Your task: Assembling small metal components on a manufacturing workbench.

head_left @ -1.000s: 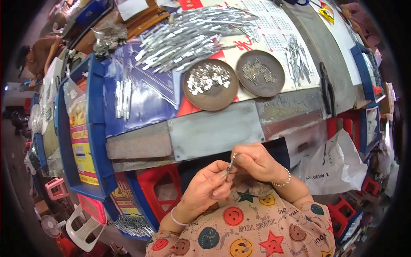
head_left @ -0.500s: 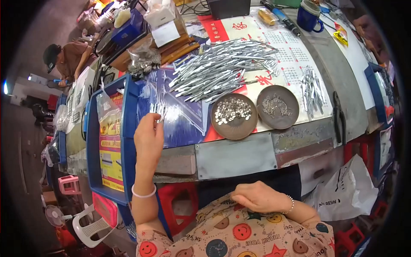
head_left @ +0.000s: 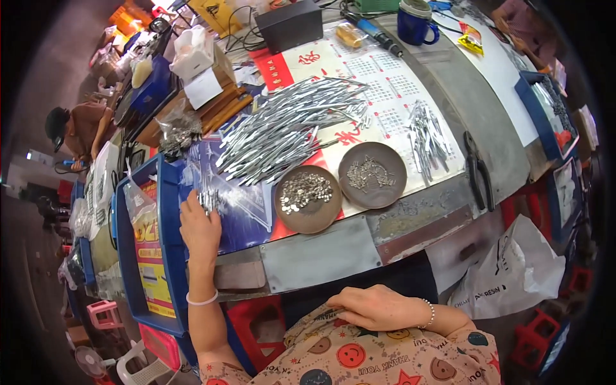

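Left hand (head_left: 200, 226) rests on the small cluster of thin silver metal strips (head_left: 210, 200) at the left edge of the metal-topped workbench (head_left: 321, 256), fingers curled loosely over them (whether any strip is pinched cannot be told). Right hand (head_left: 375, 307) lies flat on the patterned lap, fingers together, empty. Large pile of silver metal strips (head_left: 289, 128) lies above two round brown dishes (head_left: 308, 199).

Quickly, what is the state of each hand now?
Left hand: on the small metal pieces at the table's left edge; grip cannot be told.
Right hand: open, empty, resting on lap.
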`<control>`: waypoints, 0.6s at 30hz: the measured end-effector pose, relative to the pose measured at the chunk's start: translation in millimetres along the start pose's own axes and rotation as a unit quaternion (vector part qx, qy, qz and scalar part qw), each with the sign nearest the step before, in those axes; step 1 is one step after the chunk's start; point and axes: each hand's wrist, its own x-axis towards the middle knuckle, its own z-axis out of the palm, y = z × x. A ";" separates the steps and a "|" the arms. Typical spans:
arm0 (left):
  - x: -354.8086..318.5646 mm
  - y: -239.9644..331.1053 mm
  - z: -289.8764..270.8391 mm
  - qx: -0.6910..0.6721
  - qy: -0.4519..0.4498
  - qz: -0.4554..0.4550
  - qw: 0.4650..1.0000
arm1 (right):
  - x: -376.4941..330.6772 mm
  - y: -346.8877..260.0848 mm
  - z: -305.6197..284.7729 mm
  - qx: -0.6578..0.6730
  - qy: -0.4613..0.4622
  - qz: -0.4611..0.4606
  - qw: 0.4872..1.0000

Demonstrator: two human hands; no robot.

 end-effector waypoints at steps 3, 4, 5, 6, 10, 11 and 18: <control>-2.7 0.4 -2.4 -0.037 0.002 0.022 0.999 | -4.8 -4.0 -9.1 -0.040 -0.007 0.004 0.999; -3.8 0.7 -5.8 -0.064 0.004 0.033 0.997 | -6.8 -4.3 -12.0 -0.041 -0.007 0.005 0.999; -5.5 1.5 -9.6 -0.064 0.004 0.032 0.997 | -9.2 -3.9 -15.6 -0.054 -0.003 0.005 0.999; -7.3 2.8 -13.9 -0.083 0.006 0.038 0.996 | -10.3 -4.3 -19.5 -0.067 0.001 0.004 0.998; -2.9 2.9 -19.5 -0.092 -0.010 0.132 0.987 | -15.6 -8.6 -32.7 -0.079 0.056 0.011 0.995; -0.3 3.2 -14.1 -0.088 -0.019 0.146 0.985 | -14.9 -9.6 -32.7 -0.081 0.052 0.010 0.995; -2.1 8.6 2.0 0.072 -0.037 0.136 0.987 | -16.3 -19.3 -36.3 -0.148 0.024 0.002 0.989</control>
